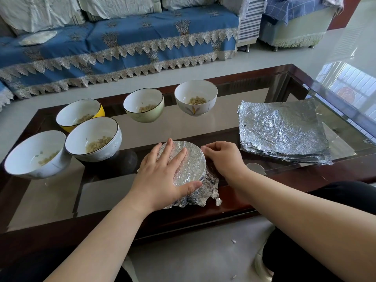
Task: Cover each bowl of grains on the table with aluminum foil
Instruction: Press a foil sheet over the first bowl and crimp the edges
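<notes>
Pressing flat, the left hand point(162, 176) holds crinkled foil point(191, 165) taut while the right hand point(221, 157) pinches its edge.

Silver crinkled foil stack point(284, 131) at 3 o'clock; yellow bowl point(81, 117), pale green bowl point(145, 107), white bowl with orange leaf motif point(196, 98) toward 11–12; blue lace-trimmed sofa cover point(122, 43) beyond.

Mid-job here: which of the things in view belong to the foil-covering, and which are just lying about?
Part of the job:
foil-covered bowl, under left hand and right hand
stack of foil sheets
five uncovered bowls: yellow, pale green, flowered, white near-left, white dark-rimmed

Lying about:
sofa
foil scraps on the floor
</notes>
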